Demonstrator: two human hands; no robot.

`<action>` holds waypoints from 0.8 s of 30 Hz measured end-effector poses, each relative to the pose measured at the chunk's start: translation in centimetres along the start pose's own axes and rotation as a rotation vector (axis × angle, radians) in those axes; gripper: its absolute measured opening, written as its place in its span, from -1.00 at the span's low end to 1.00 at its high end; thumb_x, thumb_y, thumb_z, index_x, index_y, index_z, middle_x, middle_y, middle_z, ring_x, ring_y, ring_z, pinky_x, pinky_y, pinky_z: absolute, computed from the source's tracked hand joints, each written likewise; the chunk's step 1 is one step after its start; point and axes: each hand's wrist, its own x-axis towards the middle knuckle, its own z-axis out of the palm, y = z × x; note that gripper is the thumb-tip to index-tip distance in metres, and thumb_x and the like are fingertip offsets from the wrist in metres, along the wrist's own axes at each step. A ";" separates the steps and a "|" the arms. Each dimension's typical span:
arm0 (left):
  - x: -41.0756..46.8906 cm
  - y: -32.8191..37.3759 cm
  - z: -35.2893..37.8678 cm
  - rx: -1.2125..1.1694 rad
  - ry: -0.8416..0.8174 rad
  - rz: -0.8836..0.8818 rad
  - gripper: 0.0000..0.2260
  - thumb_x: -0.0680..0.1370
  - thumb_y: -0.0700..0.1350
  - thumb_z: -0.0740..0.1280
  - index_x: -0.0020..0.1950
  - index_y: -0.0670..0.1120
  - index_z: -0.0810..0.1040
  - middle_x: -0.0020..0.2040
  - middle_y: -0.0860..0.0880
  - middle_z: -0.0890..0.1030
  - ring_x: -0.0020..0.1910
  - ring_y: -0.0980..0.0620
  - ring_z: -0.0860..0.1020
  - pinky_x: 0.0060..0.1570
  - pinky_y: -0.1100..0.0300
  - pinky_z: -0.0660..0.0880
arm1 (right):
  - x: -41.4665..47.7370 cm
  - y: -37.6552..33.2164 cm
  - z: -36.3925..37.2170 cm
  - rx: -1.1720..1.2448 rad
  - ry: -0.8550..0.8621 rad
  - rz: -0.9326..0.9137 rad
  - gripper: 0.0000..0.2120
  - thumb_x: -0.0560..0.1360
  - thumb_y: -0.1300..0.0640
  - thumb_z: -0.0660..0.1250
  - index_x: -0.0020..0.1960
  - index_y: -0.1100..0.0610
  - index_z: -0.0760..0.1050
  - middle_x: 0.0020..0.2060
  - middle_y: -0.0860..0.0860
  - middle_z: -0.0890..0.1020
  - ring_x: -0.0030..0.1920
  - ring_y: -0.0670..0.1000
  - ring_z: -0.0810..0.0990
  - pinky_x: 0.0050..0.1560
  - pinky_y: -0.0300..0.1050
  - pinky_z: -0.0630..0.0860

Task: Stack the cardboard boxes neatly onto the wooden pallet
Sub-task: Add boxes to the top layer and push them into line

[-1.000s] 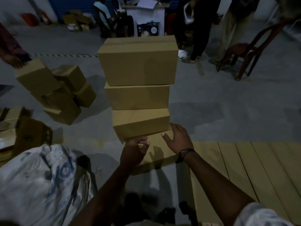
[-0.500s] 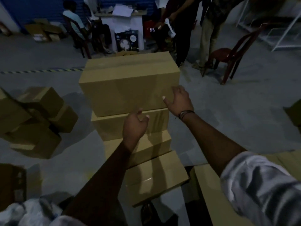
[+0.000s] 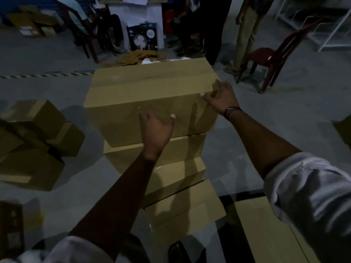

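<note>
A stack of several cardboard boxes stands on the grey floor in front of me. The top cardboard box [image 3: 152, 86] is the largest; a second box [image 3: 182, 149], a third box [image 3: 176, 173] and a bottom box [image 3: 186, 205] lie skewed under it. My left hand [image 3: 155, 128] presses flat on the top box's front face, fingers spread. My right hand [image 3: 222, 95] wraps the top box's right front corner, thumb on the front edge and fingers on the end face. A corner of the pale wooden pallet [image 3: 266, 234] shows at the lower right.
A loose pile of cardboard boxes [image 3: 38, 141] lies on the floor to the left. A red chair [image 3: 275, 54] and standing people [image 3: 247, 25] are beyond the stack on the right. Behind it stand a fan carton [image 3: 142, 37] and a seated person.
Both hands rose from the lowest boxes up to the top box. The camera moved closer and higher, so the stack now fills the centre of the view.
</note>
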 end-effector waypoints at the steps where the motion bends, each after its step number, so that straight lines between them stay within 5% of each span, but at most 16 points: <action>1: 0.1 -0.1 0.0 -0.007 0.000 0.016 -0.13 0.50 0.24 0.39 0.64 -0.10 0.06 0.63 -0.27 0.03 0.61 -0.23 0.05 0.54 -0.10 0.19 | -0.4 0.0 0.2 -0.014 0.029 0.004 -0.14 0.48 -0.35 0.33 0.60 0.09 0.18 0.57 0.16 0.12 0.55 0.22 0.17 0.53 0.06 0.20; 5: 0.5 -0.1 0.2 -0.055 0.034 -0.033 -0.11 0.50 0.37 0.34 0.65 0.05 -0.03 0.65 -0.20 -0.12 0.61 -0.25 0.08 0.53 -0.04 0.17 | -5.8 -0.4 2.3 -0.078 0.176 -0.068 -0.32 0.49 -0.30 0.34 0.42 0.14 0.43 0.42 0.24 0.26 0.39 0.32 0.34 0.39 0.04 0.35; 9: 0.4 0.8 -0.9 -0.102 0.123 -0.155 -0.15 0.55 0.31 0.33 0.66 -0.03 0.03 0.64 -0.29 -0.11 0.59 -0.25 0.08 0.46 0.07 0.16 | -14.3 -2.8 4.9 -0.077 0.214 -0.318 -0.46 0.49 -0.25 0.29 0.24 0.15 0.54 0.16 0.18 0.38 0.06 0.26 0.54 0.05 0.03 0.56; 11: 0.9 0.2 -1.9 -0.067 0.166 -0.167 -0.16 0.54 0.31 0.33 0.65 -0.03 0.02 0.64 -0.27 -0.08 0.58 -0.29 0.13 0.45 -0.03 0.24 | -16.4 -4.5 4.7 -0.168 0.174 -0.414 -0.57 0.49 -0.27 0.24 0.06 0.06 0.59 0.00 0.10 0.45 -0.11 0.17 0.56 -0.12 -0.04 0.53; 14: 1.8 -1.3 -3.1 -0.009 0.169 -0.143 -0.16 0.54 0.30 0.34 0.65 -0.05 0.05 0.63 -0.20 0.09 0.54 -0.26 0.22 0.39 -0.08 0.32 | -13.6 -7.2 3.1 -0.278 0.174 -0.491 -0.59 0.51 -0.28 0.19 -0.20 0.01 0.59 -0.22 0.03 0.55 -0.13 0.14 0.57 -0.11 -0.03 0.40; 17: 2.7 -2.0 -3.7 -0.029 0.121 -0.093 -0.17 0.55 0.24 0.37 0.65 -0.08 0.07 0.63 -0.14 0.11 0.57 -0.14 0.21 0.40 0.09 0.26 | -5.1 -8.8 2.3 -0.271 0.166 -0.468 -0.56 0.44 -0.30 0.22 0.05 -0.01 0.64 0.02 0.07 0.61 0.14 0.17 0.54 0.16 0.07 0.35; 20: 3.5 -2.8 -4.1 -0.049 0.083 -0.092 -0.19 0.56 0.21 0.38 0.66 -0.05 0.05 0.66 -0.08 0.07 0.60 -0.06 0.14 0.32 0.24 0.13 | 3.8 -8.8 2.8 -0.359 -0.033 -0.319 -0.24 0.33 -0.48 0.15 0.35 -0.04 0.51 0.36 0.09 0.49 0.38 0.19 0.42 0.38 0.18 0.34; 24: 4.6 -3.3 -4.7 -0.002 0.020 -0.092 -0.17 0.56 0.17 0.40 0.67 -0.04 0.03 0.67 -0.06 -0.03 0.61 -0.07 0.08 0.45 0.15 0.15 | 6.6 -8.9 4.0 -0.287 -0.246 -0.246 -0.25 0.49 -0.35 0.30 0.54 0.03 0.30 0.58 0.07 0.19 0.55 0.12 0.20 0.50 0.04 0.23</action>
